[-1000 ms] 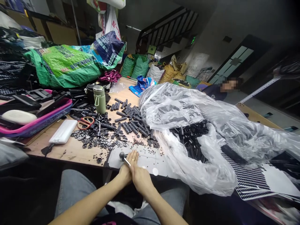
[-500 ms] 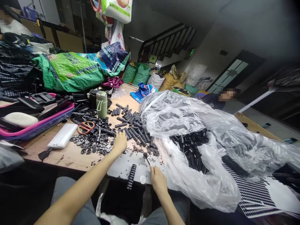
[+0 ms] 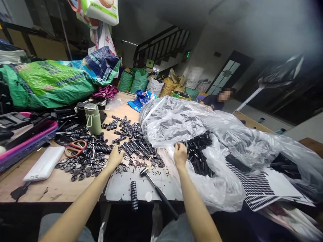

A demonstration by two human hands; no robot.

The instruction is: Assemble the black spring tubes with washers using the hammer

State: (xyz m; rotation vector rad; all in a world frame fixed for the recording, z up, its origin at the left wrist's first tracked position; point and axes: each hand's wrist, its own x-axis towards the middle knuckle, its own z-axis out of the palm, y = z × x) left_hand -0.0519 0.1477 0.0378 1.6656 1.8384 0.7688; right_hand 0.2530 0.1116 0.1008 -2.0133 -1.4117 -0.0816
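My left hand [image 3: 115, 158] is at the near edge of a pile of black-and-white patterned cylinders [image 3: 131, 145], its fingers drawn together; whatever they hold is hidden. Black round caps [image 3: 82, 168] lie to its left. My right hand [image 3: 180, 155] is at the mouth of a clear plastic bag [image 3: 174, 126], beside the black tubes [image 3: 202, 154] inside. Its fingers are curled, and I cannot see what is in them. Between my forearms a hammer [image 3: 161, 195] lies on a white board [image 3: 116, 188], its handle past the table edge. One patterned cylinder [image 3: 134, 196] lies beside it.
Tiny brown bits [image 3: 148, 164] are scattered beyond the hammer. Scissors [image 3: 75, 148], a white power bank [image 3: 44, 163], a green flask [image 3: 93, 119] and a pink basket [image 3: 50, 129] are on the left. Patterned sheets [image 3: 252, 185] lie right. Another person [image 3: 214, 101] is behind the bag.
My right hand has let go of the hammer, now lying on the board, and moved forward to the bag's opening. My left hand stays by the cylinder pile. The view has turned right.
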